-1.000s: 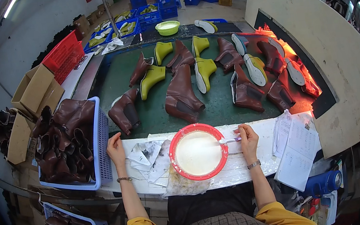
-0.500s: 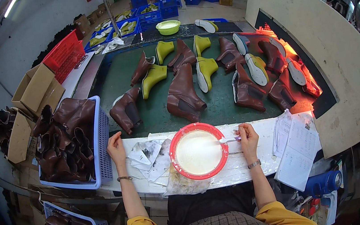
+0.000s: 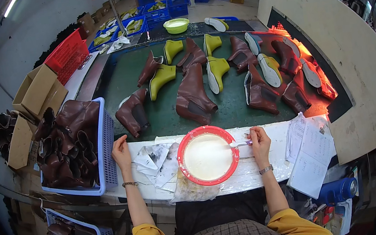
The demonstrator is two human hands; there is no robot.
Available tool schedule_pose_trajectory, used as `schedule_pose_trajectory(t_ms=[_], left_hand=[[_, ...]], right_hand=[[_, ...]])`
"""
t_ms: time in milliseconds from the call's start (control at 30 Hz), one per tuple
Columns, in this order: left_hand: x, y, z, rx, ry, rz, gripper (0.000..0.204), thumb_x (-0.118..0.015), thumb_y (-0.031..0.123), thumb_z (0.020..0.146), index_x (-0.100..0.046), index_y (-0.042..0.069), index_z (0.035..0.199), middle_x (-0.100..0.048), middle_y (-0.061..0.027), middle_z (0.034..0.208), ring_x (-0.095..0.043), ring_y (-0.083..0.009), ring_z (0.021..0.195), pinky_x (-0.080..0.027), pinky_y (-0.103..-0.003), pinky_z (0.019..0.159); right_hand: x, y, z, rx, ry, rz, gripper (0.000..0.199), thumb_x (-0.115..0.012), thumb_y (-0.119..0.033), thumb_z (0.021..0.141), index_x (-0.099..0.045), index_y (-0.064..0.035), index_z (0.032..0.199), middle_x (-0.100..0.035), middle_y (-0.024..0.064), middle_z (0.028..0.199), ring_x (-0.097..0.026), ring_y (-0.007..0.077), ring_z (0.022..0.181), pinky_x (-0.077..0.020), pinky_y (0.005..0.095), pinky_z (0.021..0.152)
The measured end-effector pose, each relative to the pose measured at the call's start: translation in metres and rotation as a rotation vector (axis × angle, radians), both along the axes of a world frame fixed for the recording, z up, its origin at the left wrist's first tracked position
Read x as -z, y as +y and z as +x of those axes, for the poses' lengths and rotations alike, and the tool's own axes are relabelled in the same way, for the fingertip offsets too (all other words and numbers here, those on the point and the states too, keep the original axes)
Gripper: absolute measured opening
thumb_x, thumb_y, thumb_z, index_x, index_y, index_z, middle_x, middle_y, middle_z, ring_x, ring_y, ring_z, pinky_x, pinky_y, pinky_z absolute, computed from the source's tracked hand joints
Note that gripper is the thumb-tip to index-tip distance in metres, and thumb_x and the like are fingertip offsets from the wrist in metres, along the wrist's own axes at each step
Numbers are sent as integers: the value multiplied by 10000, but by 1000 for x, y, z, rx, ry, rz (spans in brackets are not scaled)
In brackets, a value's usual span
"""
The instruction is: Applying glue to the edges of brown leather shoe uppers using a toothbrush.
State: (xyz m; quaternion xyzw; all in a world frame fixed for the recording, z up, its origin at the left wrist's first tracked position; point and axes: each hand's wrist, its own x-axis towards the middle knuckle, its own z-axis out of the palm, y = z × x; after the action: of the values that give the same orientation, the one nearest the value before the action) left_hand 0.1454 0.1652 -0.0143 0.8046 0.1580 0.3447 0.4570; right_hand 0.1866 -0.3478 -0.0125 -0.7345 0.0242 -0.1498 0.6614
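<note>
A red-rimmed bowl (image 3: 205, 132) of white paste stands on the white bench edge in front of me. My right hand (image 3: 259, 139) grips a small brush (image 3: 239, 144) whose tip lies over the bowl's right rim. My left hand (image 3: 121, 152) rests on the bench at the left, fingers curled, touching crumpled paper scraps (image 3: 155, 161); it holds nothing. Just beyond it a brown ankle boot (image 3: 133, 117) lies on the green conveyor belt (image 3: 126, 75).
Several brown boots and yellow-green lasted boots with soles lie on the belt, toward a glowing orange oven opening (image 3: 318, 73) at right. A blue basket (image 3: 103, 151) of brown uppers stands at left, another below. Paper sheets (image 3: 310, 154) lie at right. Cardboard boxes and crates stand farther off.
</note>
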Motion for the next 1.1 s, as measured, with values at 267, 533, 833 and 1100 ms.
schedule_pose_trajectory(t_ms=[267,533,833,1100], left_hand=[[2,1,1,-4,3,-7,220,-603,-55,960,-742,-19,1127,-696,-74,1121,-675,-160,1038,-539,-252,929],[-2,-2,-1,-6,-4,1,209,-604,-38,966,-747,-16,1117,-700,-71,1109,-676,-159,1025,-541,-254,915],[-3,-3,-1,-14,7,-6,210,-610,-43,961,-747,-13,1117,-699,-71,1110,-674,-159,1022,-539,-254,916],[-2,-2,0,-17,4,6,208,-608,-47,959,-745,-14,1112,-701,-66,1105,-672,-155,1015,-532,-247,910]], right_hand=[[3,0,2,-2,-24,-35,133,-599,-138,1051,-665,-29,1087,-668,-2,810,-587,35,696,-451,184,564],[0,0,0,3,-3,-19,121,-608,-110,1038,-674,-14,1072,-692,18,807,-637,53,726,-498,210,574],[2,-1,0,0,-9,-17,121,-610,-115,1036,-676,-19,1070,-700,18,810,-638,54,713,-499,207,573],[0,0,0,-1,11,-20,131,-595,-133,1049,-665,-27,1080,-668,-5,812,-582,31,694,-449,182,564]])
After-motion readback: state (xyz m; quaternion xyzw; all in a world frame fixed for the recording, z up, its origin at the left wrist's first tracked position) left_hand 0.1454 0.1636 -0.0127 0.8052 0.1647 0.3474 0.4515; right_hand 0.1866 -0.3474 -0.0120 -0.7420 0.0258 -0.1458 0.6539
